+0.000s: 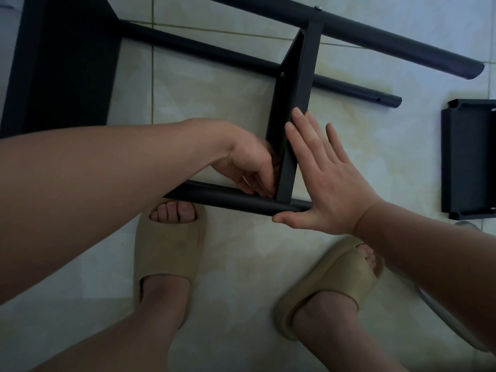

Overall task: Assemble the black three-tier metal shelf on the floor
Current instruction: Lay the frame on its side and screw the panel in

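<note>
Tier on edge, pointing away, between left hand curled at tube joint, grip hidden, and right hand pressing flat.

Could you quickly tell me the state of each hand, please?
Left hand: fingers curled at the inner corner of the shelf panel; hold cannot be told.
Right hand: open, flat against the shelf panel.

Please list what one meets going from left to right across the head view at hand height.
Wide black metal shelf panel → left hand → narrow black metal shelf panel standing on edge → right hand → loose black metal shelf tray.
</note>
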Available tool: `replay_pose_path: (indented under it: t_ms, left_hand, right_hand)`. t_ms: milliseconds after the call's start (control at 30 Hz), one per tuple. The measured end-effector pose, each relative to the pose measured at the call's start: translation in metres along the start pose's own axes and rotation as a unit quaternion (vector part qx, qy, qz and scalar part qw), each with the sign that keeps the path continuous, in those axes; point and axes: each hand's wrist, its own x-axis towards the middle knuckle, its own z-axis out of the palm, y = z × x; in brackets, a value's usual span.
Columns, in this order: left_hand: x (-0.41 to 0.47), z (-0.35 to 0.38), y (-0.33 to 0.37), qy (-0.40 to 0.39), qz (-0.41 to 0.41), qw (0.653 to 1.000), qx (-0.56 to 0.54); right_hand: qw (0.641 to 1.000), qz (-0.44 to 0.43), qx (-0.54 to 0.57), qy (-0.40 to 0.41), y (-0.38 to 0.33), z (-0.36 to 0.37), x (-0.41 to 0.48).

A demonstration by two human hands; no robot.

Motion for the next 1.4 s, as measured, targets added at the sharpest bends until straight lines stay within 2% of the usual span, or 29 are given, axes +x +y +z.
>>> replay_pose_path:
  t_ms: [333,533,667,933,1267,1400]
  left_hand:
    - [0.0,0.003,-0.011,0.002,0.058,0.998,-0.033]
    - [-0.001,-0.002,0.0,-0.004,-0.021,0.998,0.061]
    - [0.0,-0.002,0.006,0.012,-0.047,0.997,0.064]
    - [0.0,-0.002,0.009,0.01,-0.026,0.998,0.051]
    - [0.001,0.004,-0.01,0.013,0.057,0.998,-0.026]
    - [0.0,0.001,-0.007,0.005,0.033,0.999,0.003]
  right_hand:
    - [1.0,0.003,0.003,-0.003,-0.001,-0.001,0.0]
    - [1.0,0.002,0.001,-0.001,-0.001,-0.001,0.0]
    - [1.0,0.002,0.001,0.001,0.0,-0.001,0.0]
    - [1.0,0.001,0.006,0.003,0.0,0.0,0.0]
    - [1.0,-0.002,0.007,0.005,0.0,0.001,0.0]
    - [1.0,-0.002,0.008,0.007,0.0,0.001,0.0]
